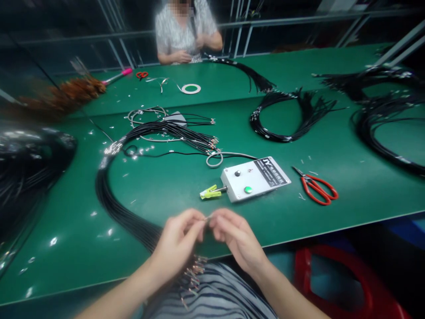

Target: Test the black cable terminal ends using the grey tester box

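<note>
In front of my body, near the table's edge, my left hand (181,235) and my right hand (237,237) meet fingertip to fingertip. Both are closed in a pinch at the thin end of a cable (207,218), which is small and mostly covered by my fingers. A bundle of black cables (124,217) curves across the table and passes beneath my left hand. Its stripped wire ends (195,270) poke out below that hand, over my striped clothing. Just beyond my fingers is a grey-white control box (245,179) with a green button and a yellow-green clip (210,192) at its side.
Red-handled scissors (318,188) lie right of the box. More black cable bundles (275,133) rest behind and at both sides. Across the green table (365,195) a person (186,35) sits near a white tape roll (191,89). A red stool (305,274) stands lower right.
</note>
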A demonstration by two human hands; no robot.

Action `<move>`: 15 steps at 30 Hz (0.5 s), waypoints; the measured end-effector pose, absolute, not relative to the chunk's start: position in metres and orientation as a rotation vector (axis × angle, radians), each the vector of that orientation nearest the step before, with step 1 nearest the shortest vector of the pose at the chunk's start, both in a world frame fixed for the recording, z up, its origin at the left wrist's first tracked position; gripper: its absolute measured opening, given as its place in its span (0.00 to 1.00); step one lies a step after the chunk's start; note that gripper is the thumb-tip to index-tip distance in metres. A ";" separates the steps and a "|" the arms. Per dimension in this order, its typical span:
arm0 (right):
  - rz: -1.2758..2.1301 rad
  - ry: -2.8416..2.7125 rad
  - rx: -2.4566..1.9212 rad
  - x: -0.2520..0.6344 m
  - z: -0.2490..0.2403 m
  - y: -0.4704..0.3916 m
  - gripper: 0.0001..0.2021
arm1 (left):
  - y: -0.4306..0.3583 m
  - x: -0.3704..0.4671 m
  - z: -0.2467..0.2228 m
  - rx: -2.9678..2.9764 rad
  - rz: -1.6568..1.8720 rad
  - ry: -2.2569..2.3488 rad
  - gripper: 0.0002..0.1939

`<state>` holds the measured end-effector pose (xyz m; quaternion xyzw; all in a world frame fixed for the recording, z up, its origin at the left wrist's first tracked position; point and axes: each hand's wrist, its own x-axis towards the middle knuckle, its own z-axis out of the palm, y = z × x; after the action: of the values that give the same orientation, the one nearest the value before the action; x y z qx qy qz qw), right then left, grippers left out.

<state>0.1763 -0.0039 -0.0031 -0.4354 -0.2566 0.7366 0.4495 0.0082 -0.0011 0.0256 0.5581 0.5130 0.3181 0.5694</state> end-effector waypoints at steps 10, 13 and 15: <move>1.924 -0.507 -0.987 0.166 -0.005 -0.002 0.12 | -0.006 0.006 0.022 1.270 0.735 1.187 0.13; 1.927 -0.517 -1.009 0.166 -0.006 -0.005 0.12 | -0.006 0.005 0.019 1.240 0.740 1.176 0.13; 1.916 -0.515 -1.020 0.168 -0.006 -0.005 0.12 | -0.007 0.005 0.018 1.233 0.736 1.175 0.14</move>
<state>0.1684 -0.0048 -0.0063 -0.4105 -0.2073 0.7715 0.4396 0.0051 -0.0065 0.0182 0.5320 0.5066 0.3173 0.5997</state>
